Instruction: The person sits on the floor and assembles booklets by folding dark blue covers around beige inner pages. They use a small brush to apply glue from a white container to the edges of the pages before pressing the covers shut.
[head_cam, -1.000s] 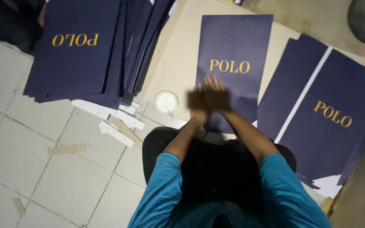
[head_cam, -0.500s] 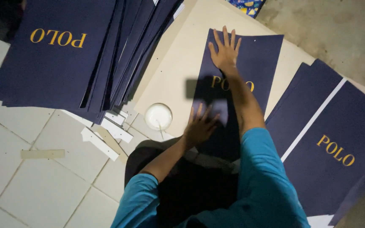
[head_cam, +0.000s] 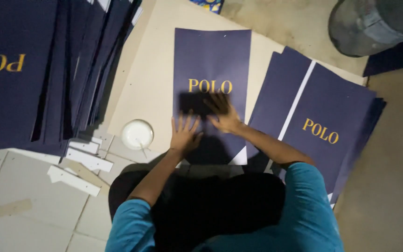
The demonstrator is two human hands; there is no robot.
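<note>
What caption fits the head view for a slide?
Both hands, left and right, press flat on a navy sheet lying on tan cardboard.

I log a tiled floor carrying a beige cardboard sheet; on it, centre, one navy printed sheet; right, a navy stack; near left, a round white container.

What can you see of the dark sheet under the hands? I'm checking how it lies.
The navy sheet is a tall rectangle of smooth card or paper with gold lettering across its middle. It lies flat on a beige board. Both hands press on its lower half, palms down and fingers spread: the left hand near the bottom, the right hand just below the lettering.
</note>
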